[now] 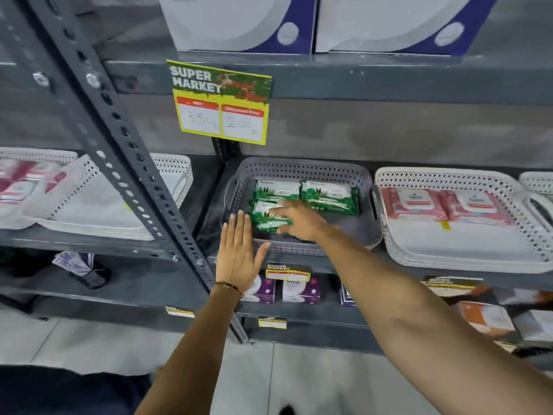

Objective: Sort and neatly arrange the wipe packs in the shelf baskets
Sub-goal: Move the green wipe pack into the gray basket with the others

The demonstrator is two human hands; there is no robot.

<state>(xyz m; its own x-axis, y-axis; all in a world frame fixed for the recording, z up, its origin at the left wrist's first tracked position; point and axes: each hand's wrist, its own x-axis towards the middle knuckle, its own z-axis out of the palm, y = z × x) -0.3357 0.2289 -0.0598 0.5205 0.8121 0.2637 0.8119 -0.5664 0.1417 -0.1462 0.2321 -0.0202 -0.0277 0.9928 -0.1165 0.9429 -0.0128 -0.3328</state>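
Observation:
A grey perforated basket [299,170] on the middle shelf holds three green wipe packs. Two lie side by side at the back, one on the left [276,190] and one on the right [330,197]. The third green pack [264,217] lies in front of them, and my right hand [299,218] rests on it with fingers spread over its top. My left hand [238,253] is flat and open against the basket's front left corner, holding nothing. A white basket [449,178] to the right holds pink wipe packs [443,205].
A slanted grey shelf post [119,151] crosses the left side. White baskets [170,169] with pink packs [21,184] sit beyond it. A yellow price sign [221,103] hangs above the grey basket. Boxed goods [300,290] fill the lower shelf.

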